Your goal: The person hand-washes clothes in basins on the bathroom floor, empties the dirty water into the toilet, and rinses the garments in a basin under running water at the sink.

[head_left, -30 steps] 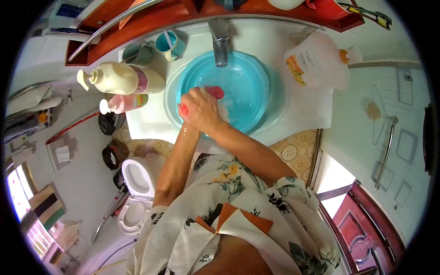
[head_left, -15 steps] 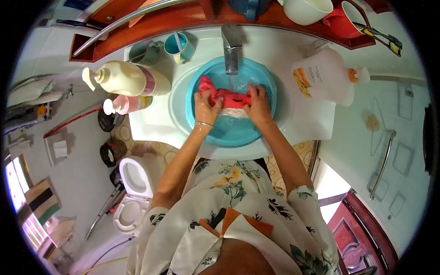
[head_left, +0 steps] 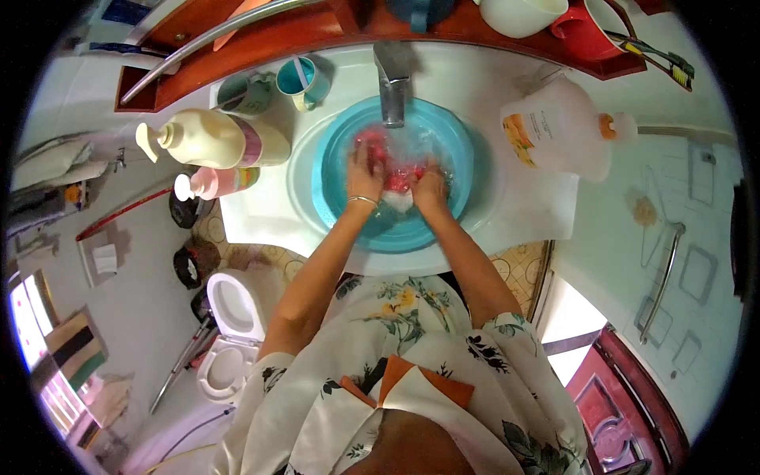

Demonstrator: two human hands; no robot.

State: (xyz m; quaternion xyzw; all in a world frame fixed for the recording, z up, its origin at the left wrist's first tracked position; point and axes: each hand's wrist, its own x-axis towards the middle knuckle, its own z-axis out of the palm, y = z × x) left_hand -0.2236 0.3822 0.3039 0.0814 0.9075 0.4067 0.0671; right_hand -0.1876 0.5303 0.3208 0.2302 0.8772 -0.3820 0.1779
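Under the metal faucet point(head_left: 392, 87), a blue basin point(head_left: 328, 198) of water stands in the white sink point(head_left: 302, 170). A red and white cloth point(head_left: 400, 178) lies in the splashing water between my hands. My left hand point(head_left: 365, 178), with a bracelet at its wrist, is on the cloth's left part, fingers pointing forward and apart. My right hand point(head_left: 430, 188) has its fingers closed on the cloth's right end. Water and splashes partly blur the cloth and fingertips.
Pump bottles, one cream point(head_left: 210, 138) and one pink point(head_left: 218, 183), stand left of the sink beside a teal cup point(head_left: 302, 82). At the right is a large clear jug point(head_left: 558, 131). A red-brown shelf point(head_left: 301, 38) with mugs runs behind; a toilet point(head_left: 229, 368) is lower left.
From wringing together, my hands have parted and spread the cloth over the basin. Since then the cloth has gone down into the water, which now splashes around it.
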